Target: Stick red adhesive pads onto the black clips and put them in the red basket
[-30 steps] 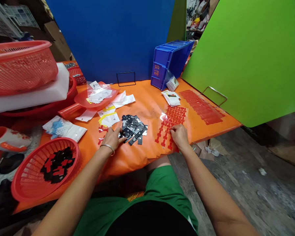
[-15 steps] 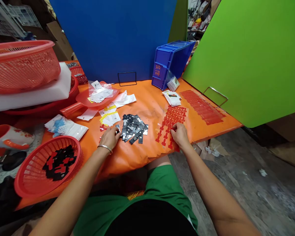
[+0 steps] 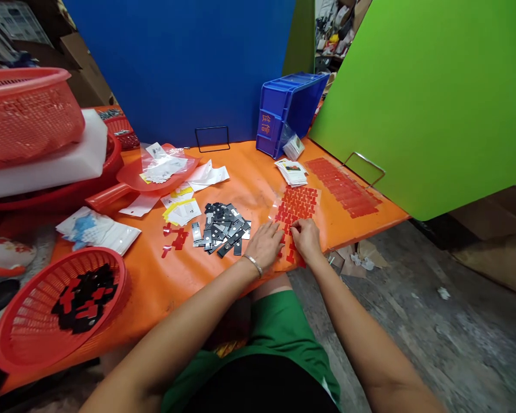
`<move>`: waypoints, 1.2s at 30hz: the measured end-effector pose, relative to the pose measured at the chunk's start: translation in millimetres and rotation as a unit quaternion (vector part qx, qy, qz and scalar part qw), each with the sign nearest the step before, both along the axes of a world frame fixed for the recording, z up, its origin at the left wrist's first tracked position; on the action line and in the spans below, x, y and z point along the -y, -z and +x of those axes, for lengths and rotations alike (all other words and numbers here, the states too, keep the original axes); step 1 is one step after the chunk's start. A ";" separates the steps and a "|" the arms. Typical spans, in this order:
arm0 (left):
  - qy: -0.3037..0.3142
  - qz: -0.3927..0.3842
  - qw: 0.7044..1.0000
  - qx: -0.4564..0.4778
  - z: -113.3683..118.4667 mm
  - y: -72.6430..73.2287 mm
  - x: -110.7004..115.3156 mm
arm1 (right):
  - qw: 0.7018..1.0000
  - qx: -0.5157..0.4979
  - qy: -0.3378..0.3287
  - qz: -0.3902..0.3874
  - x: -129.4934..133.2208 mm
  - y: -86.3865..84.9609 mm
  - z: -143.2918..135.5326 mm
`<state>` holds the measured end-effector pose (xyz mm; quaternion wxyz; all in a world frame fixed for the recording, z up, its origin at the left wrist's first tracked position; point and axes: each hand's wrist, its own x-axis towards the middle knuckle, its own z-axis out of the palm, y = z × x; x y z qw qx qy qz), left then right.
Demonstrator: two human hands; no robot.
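Note:
My left hand (image 3: 264, 246) lies with outstretched fingers at the near left edge of a clear sheet of red T-shaped stickers (image 3: 298, 203). Beside it, my right hand (image 3: 308, 238) has its thumb and forefinger pinched together over the near part of the same sheet; whatever sits between the fingertips is hidden. To the left of my left hand is a pile of flat black and silver metal pieces (image 3: 225, 226). A few loose red pieces (image 3: 178, 238) lie left of that pile on the orange tabletop (image 3: 249, 172).
A red basket (image 3: 122, 292) holding black and red pieces stands at the near left. Behind it lie plastic bags (image 3: 98, 229) and a red dustpan (image 3: 128, 178) with cards. A blue crate (image 3: 270, 117), a card stack (image 3: 291, 172) and another red sheet (image 3: 344, 186) lie further back.
My left hand has left the metal pile and moved right onto the sticker sheet, next to my right hand. My right hand stays pinched at the sheet. The view has turned slightly right.

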<state>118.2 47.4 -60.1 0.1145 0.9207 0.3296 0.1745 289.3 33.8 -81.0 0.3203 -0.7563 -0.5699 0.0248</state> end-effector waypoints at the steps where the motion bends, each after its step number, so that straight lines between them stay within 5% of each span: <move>1: 0.001 -0.007 1.000 -0.013 8.3 4.4 0.2 | 1.000 0.001 -0.003 0.000 -0.1 -0.3 -0.2; 8: -0.013 -0.036 0.996 -0.075 15.2 20.6 -1.0 | 0.999 -0.026 -0.004 0.047 4.0 -1.4 -2.1; 17: -0.025 -0.070 0.997 -0.017 11.9 5.5 1.0 | 0.975 -0.189 0.054 0.107 14.0 -14.2 1.6; 22: -0.181 -0.057 0.979 0.074 -49.5 -17.7 -14.8 | 0.966 -0.225 0.030 0.122 29.8 -31.7 -17.1; 26: -0.374 -0.107 0.921 0.004 -121.8 -24.9 -37.0 | 0.948 -0.301 -0.039 0.095 38.5 -36.5 -39.9; 28: -0.416 -0.130 0.900 -0.017 -145.1 -22.4 -44.7 | 0.937 -0.333 -0.066 0.080 40.7 -36.3 -54.4; 36: -0.445 -0.180 0.877 0.021 -159.1 -20.1 -50.9 | 0.895 -0.427 -0.126 0.028 47.5 -33.4 -99.3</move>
